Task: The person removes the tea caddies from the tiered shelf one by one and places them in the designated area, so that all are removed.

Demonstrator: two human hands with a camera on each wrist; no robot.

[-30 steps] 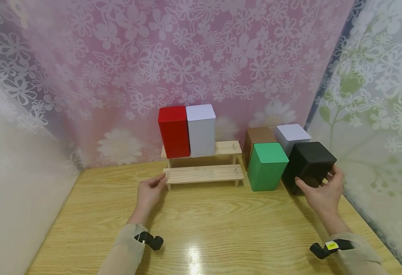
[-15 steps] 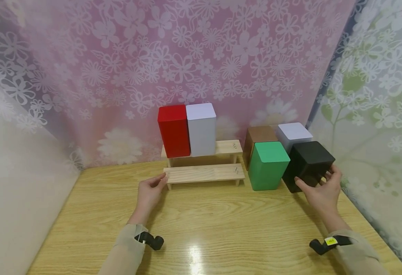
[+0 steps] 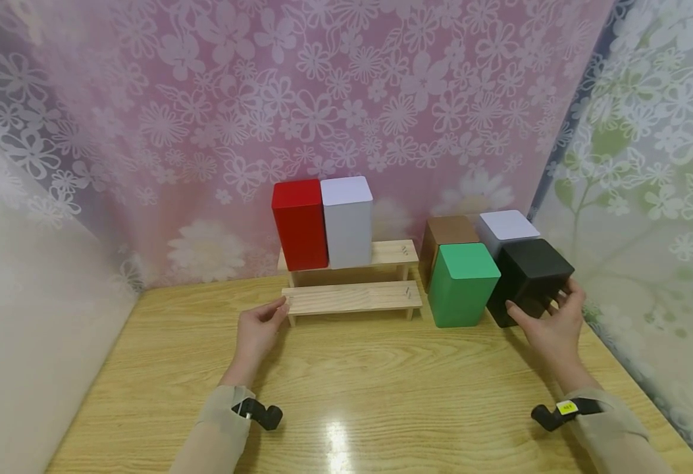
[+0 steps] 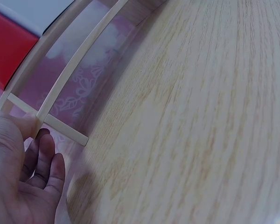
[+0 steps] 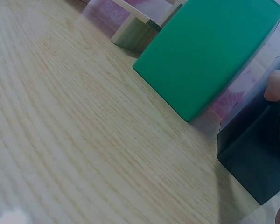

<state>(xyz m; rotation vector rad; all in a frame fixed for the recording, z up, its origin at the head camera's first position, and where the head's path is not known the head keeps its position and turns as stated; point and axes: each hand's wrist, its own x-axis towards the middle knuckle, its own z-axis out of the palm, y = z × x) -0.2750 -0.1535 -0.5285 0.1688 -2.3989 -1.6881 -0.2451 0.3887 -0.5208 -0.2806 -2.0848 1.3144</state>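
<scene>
My left hand pinches the left end of a two-step wooden stand's lower step. In the left wrist view its thumb lies on top of the slat and the fingers curl beneath. At the right, my right hand grips a black box, thumb on the front face and fingers round the right side. The right wrist view shows the thumb against the black box, which stands beside a green box, a narrow gap between them. A red box and a white box stand side by side on the upper step.
Behind the green and black boxes stand a brown box and a second white box. A pink flowered curtain hangs at the back of the wooden table, and a pale flowered sheet along the right side.
My right hand and the black box have shifted slightly back and to the left, closer to the boxes around it. The left hand stays in place on the stand.
</scene>
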